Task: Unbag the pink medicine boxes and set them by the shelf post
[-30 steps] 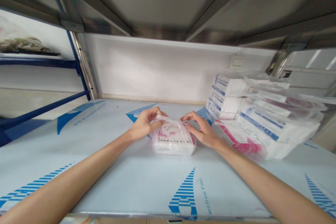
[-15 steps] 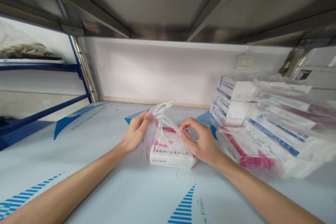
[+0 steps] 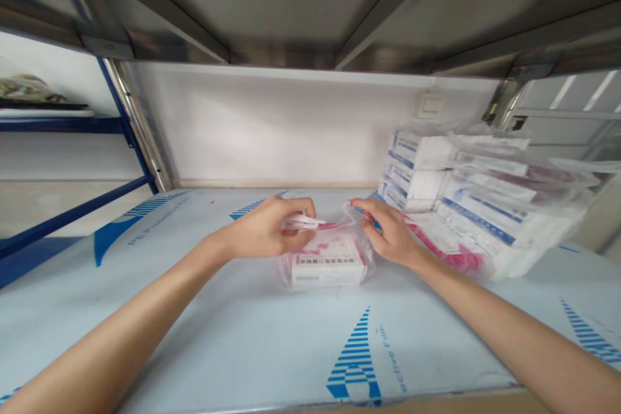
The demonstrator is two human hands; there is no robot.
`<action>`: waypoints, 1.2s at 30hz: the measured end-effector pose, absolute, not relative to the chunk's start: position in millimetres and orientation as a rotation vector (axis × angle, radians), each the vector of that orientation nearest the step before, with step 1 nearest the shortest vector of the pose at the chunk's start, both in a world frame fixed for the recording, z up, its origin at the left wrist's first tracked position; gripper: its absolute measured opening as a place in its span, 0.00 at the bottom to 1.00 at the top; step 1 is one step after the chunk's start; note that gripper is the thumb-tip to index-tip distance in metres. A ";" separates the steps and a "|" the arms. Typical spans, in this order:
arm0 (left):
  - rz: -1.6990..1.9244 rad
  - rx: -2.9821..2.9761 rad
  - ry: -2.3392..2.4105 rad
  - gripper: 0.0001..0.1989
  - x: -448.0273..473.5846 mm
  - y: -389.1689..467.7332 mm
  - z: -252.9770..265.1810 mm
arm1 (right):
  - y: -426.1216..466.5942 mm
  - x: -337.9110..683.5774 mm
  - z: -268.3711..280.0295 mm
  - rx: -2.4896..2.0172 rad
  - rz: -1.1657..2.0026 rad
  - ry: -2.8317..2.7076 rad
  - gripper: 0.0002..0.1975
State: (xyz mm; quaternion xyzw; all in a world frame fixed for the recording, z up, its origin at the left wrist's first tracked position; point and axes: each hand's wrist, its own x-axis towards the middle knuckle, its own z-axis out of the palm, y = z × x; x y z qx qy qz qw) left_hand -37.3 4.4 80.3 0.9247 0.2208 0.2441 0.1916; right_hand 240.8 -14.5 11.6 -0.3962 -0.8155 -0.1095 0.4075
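A white box with pink print (image 3: pixel 328 268) lies inside a clear plastic bag (image 3: pixel 285 272) on the film-covered surface before me. My left hand (image 3: pixel 272 226) is closed around a gathered strip of the bag's top, above the box's left part. At the right, my right hand (image 3: pixel 391 229) pinches the other end of the bag's top between thumb and fingers. A thin strand of plastic runs toward it over the box. The box's back left corner is hidden behind my left hand.
Several bagged white boxes with blue print (image 3: pixel 485 217) are stacked at the right. A bagged pink-and-white box (image 3: pixel 446 239) lies before them. Overhead hangs a metal shelf (image 3: pixel 281 6). A metal post (image 3: pixel 138 123) stands at left, a wall switch (image 3: pixel 430 105) at the back.
My left hand has turned over and moved right, closing on the bag's top. The right hand has risen slightly, drawing the plastic out sideways. The view has shifted a little.
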 end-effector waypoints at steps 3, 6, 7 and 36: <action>0.698 2.738 0.644 0.06 -36.4 8.4 87.3 | -13.5 245.7 13.7 -0.977 -0.423 -2.195 0.23; 0.817 2.792 0.684 0.11 -39.6 10.0 84.1 | -13.1 249.0 16.4 -1.019 -0.468 -2.172 0.25; 0.839 2.817 0.684 0.11 -41.2 9.8 80.9 | -12.9 249.9 17.2 -1.038 -0.468 -2.149 0.26; 0.742 2.014 0.431 0.28 -26.5 2.8 84.1 | -49.9 208.1 43.1 -0.443 -0.643 -2.491 0.13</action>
